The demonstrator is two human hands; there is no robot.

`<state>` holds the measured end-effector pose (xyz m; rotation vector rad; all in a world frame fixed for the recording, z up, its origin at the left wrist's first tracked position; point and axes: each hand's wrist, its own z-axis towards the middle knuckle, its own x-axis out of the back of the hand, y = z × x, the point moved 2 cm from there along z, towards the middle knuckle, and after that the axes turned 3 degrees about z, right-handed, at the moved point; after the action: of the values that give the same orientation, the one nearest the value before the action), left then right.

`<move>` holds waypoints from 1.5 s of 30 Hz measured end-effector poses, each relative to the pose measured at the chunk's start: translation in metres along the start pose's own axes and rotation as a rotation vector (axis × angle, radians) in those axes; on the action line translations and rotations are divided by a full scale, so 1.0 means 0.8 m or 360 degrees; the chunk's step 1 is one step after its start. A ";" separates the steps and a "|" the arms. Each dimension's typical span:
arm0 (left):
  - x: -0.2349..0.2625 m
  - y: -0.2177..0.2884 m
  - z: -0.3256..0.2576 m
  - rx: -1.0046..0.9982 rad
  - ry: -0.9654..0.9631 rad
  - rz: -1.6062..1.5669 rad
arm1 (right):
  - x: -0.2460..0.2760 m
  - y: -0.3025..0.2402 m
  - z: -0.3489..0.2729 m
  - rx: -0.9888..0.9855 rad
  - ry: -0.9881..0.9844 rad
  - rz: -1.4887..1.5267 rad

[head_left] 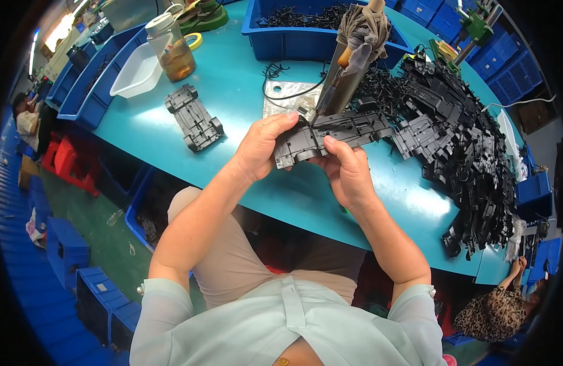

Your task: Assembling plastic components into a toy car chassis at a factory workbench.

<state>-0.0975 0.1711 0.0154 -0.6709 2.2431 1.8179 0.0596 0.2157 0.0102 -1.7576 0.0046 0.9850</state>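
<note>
Hands: both bare forearms rise from the lower edge and bend inward, meeting above the near edge of the table.
Left hand (261,146): fingers curled, thumb on top, clasping the left end of a dark grey plastic toy-car chassis plate (330,134).
Right hand (348,174): cupped under the chassis plate from below, thumb pressed on its near edge, grasping it.
Chassis plate: held level just above the teal round tabletop (245,85), long side running left to right, right end reaching toward the pile.
Tool above: a hanging grey powered screwdriver wrapped in cloth (351,58) slants down, its tip touching or just over the plate's far edge; which, I cannot tell.
Behind the hands: a small clear plastic sheet with a black wire loop (287,94) lies flat on the table.
Left of hands: 1 finished dark grey chassis with 4 wheels (194,117) lies apart from the hands.
Right of hands: a large heap of black plastic chassis parts (458,140) covers the table's right side.
Far side: a blue plastic crate of black parts (293,33), a white plastic tray (138,72) and a clear bottle of amber liquid (174,49).
Lower right: another person's hand (518,265) at the table rim.
</note>
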 end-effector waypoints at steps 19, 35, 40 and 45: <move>0.005 -0.007 0.006 0.0030 -0.0057 -0.0036 | -0.002 -0.006 0.003 0.0011 -0.0046 -0.0102; 0.004 -0.005 0.001 0.0016 -0.0057 0.0025 | 0.000 -0.003 -0.002 0.0009 -0.0059 -0.0068; 0.005 -0.005 0.003 0.0014 -0.0033 0.0039 | -0.002 -0.004 0.000 0.0025 -0.0057 -0.0070; 0.004 -0.004 0.004 0.0015 -0.0018 0.0038 | -0.001 -0.006 0.002 0.0013 -0.0097 -0.0099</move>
<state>-0.0996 0.1727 0.0104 -0.6333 2.2601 1.8163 0.0602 0.2188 0.0144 -1.7101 -0.0840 0.9916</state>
